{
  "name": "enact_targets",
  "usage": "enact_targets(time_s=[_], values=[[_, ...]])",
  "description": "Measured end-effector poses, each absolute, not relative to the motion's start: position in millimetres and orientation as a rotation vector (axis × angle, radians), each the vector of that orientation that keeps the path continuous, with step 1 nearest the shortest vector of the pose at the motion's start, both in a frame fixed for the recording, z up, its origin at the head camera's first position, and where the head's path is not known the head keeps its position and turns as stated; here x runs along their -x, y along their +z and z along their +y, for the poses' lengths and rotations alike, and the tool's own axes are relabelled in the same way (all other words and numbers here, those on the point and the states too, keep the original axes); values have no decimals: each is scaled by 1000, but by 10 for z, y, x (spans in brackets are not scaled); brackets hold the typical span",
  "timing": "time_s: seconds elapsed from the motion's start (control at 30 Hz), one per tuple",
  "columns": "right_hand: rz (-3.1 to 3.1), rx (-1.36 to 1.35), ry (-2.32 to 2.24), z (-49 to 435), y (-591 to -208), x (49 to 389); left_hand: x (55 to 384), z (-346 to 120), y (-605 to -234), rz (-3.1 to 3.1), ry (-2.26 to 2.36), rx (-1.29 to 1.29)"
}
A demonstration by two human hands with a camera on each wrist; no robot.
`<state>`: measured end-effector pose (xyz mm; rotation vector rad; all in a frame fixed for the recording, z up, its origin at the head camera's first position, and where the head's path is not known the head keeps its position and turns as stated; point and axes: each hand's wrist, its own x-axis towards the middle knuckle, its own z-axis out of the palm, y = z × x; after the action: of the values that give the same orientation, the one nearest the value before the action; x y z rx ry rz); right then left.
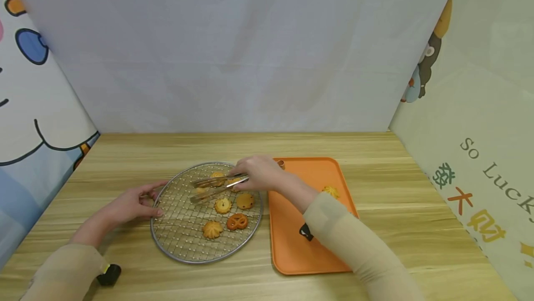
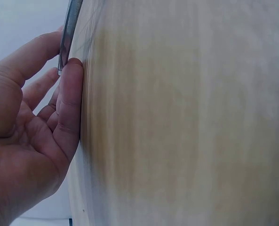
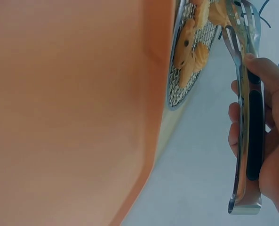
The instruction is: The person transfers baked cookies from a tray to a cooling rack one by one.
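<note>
My left hand (image 1: pixel 131 206) pinches the metal rim of a round wire rack (image 1: pixel 175 240), with the thumb on one side and fingers on the other in the left wrist view. My right hand (image 1: pixel 259 173) grips metal tongs (image 3: pixel 243 141) with black grip pads. Their slotted ends reach over the rack, apart, and a pale cookie (image 1: pixel 201 192) shows between them; I cannot tell whether they touch it. Around it on the rack lie a pretzel-shaped cookie (image 1: pixel 237 221), a fluted cookie (image 1: pixel 212 229), a speckled round cookie (image 1: pixel 244 201), a ring-like cookie (image 1: pixel 223 206) and others.
Right of the rack lies an orange tray (image 1: pixel 292 254), partly under my right forearm. On it sit a yellow fluted cookie (image 1: pixel 331 191) and, at its far left corner, a small brown piece (image 1: pixel 281 164). Fabric walls (image 1: pixel 250 60) border the wooden table (image 1: pixel 384 162).
</note>
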<state>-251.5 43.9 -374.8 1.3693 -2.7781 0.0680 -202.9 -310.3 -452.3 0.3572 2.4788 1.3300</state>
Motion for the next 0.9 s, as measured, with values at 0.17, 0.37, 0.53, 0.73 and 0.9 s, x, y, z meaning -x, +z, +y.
enact_targets(time_s=[0.17, 0.37, 0.53, 0.73, 0.9], values=[[-2766, -1379, 70, 382, -3795, 2530, 2033, -3104, -4534, 2471, 1337, -360], [-2753, -1369, 22, 331, -3860, 2547, 2033, -3102, -4532, 2471, 1336, -368], [-2749, -1369, -2, 317, -3913, 2557, 2042, -3105, -4538, 2485, 1316, -370], [-2768, -1351, 38, 339, -3943, 2576, 2056, -3122, -4559, 2473, 1334, -379], [-2791, -1336, 60, 348, -3960, 2591, 2061, -3133, -4567, 2480, 1330, -385]])
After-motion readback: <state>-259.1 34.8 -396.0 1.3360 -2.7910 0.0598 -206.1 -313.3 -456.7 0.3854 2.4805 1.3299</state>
